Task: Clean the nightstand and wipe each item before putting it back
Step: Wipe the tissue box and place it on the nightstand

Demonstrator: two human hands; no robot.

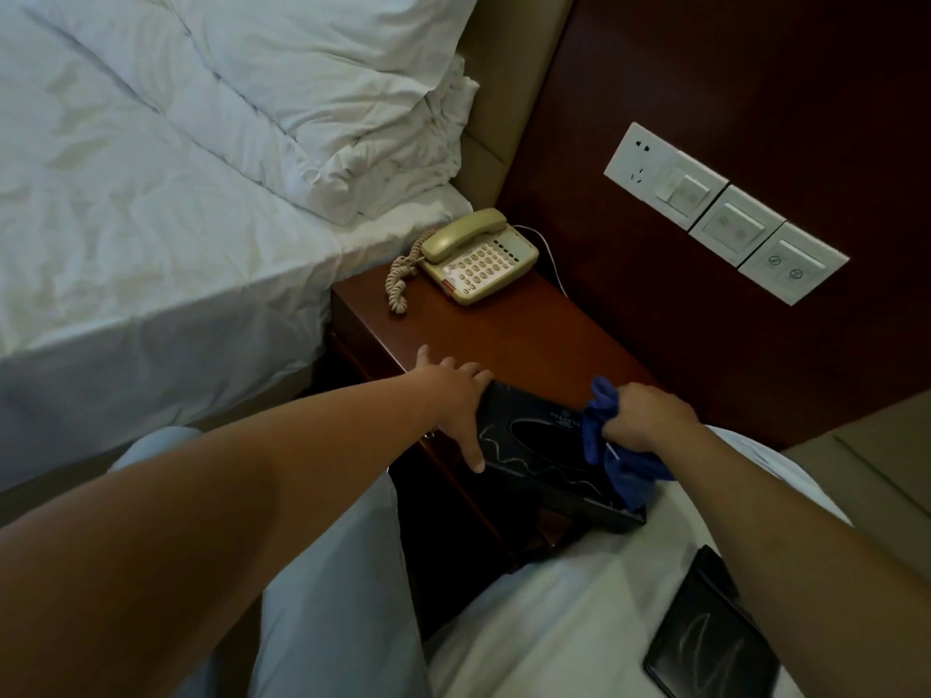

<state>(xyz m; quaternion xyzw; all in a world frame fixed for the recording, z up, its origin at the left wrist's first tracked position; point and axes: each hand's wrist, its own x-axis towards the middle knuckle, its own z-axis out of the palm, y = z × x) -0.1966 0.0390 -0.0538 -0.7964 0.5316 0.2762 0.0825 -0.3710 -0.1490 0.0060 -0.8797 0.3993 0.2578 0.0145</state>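
Steadying the black rectangular tissue box (549, 445) at the dark wooden nightstand (504, 340) edge for wiping.
I am bracing it with my left hand (453, 395), fingers spread flat, while my right hand (645, 415) is fisting the crumpled blue cloth (617, 460).

Blue cloth (617, 445) hides the tissue box's (534, 445) right end; box lettering illegible; black folder (705, 642) cropped by the bottom edge.

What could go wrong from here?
1. The black tissue box overhangs the brown wooden nightstand edge, steadied by the left hand; letting go may tip it.
2. The blue cloth bunched in the right hand may snag the box opening.
3. The beige telephone's coiled cord lies loose, so wiping could catch it.
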